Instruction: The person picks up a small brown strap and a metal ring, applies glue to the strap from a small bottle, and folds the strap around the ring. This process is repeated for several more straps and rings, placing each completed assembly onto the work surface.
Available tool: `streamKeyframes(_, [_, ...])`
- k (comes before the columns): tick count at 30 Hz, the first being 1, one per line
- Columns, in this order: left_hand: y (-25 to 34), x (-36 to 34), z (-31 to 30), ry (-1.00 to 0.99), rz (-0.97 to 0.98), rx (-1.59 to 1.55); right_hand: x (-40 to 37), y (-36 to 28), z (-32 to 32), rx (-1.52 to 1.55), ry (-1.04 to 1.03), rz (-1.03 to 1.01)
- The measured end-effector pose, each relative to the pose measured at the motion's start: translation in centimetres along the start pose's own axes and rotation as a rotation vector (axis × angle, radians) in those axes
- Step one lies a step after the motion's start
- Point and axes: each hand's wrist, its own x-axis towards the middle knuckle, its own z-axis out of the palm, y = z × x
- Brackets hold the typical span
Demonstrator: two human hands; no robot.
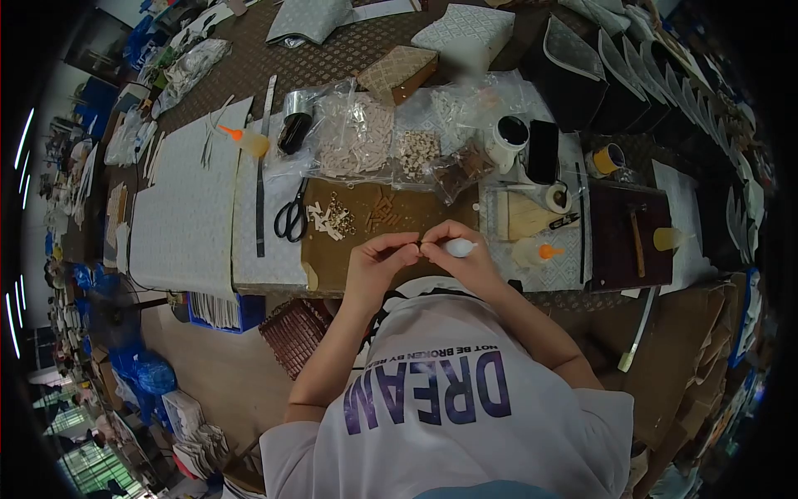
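Observation:
My left hand [384, 256] and my right hand [457, 256] meet at the front edge of the brown work mat [332, 270]. Between their pinched fingertips is a tiny dark piece, too small to name. My right hand also holds a small white bottle [459, 247] against its palm. Just beyond my hands lie thin brown strips [384, 209] in a loose pile. To their left are small cream pieces [322, 219] mixed with gold-coloured rings [338, 214]. Black-handled scissors [292, 218] lie at the mat's left edge.
Plastic bags of small parts [356, 137] lie behind the mat. An orange-tipped glue bottle [249, 142] stands at left, another [534, 252] lies at right. Further right are a phone [543, 152] and a hammer [637, 241] on a dark red board [611, 237].

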Motion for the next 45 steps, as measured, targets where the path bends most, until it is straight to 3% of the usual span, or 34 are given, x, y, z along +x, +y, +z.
streamKeyframes(3, [-0.3,0.2,-0.4,-0.005,-0.002,-0.01,0.0,-0.3,-0.3,0.07,-0.072,0.075])
streamKeyframes(6, [-0.1,0.4,-0.7,0.031,-0.076,-0.119,0.1,-0.1,-1.0,-0.251,0.085,-0.165])
streamKeyframes(9, [0.4,0.4,-0.9,0.041,-0.152,-0.245,-0.8,-2.0,-1.6,-0.247,0.06,-0.004])
streamKeyframes(12, [1.0,0.3,-1.1,0.033,-0.19,-0.266,-0.9,-2.2,-2.2,-0.342,0.054,-0.238])
streamKeyframes(15, [1.4,0.3,-1.1,0.009,-0.208,-0.271,-1.3,-4.1,-2.5,-0.461,-0.005,-0.298])
streamKeyframes(18, [1.9,0.2,-1.1,0.001,-0.227,-0.261,-1.4,-4.3,-2.1,-0.499,0.065,-0.373])
streamKeyframes(45, [1.9,0.0,-1.5,0.026,-0.248,-0.248,-1.1,-4.4,-1.8,-0.737,0.007,-0.426])
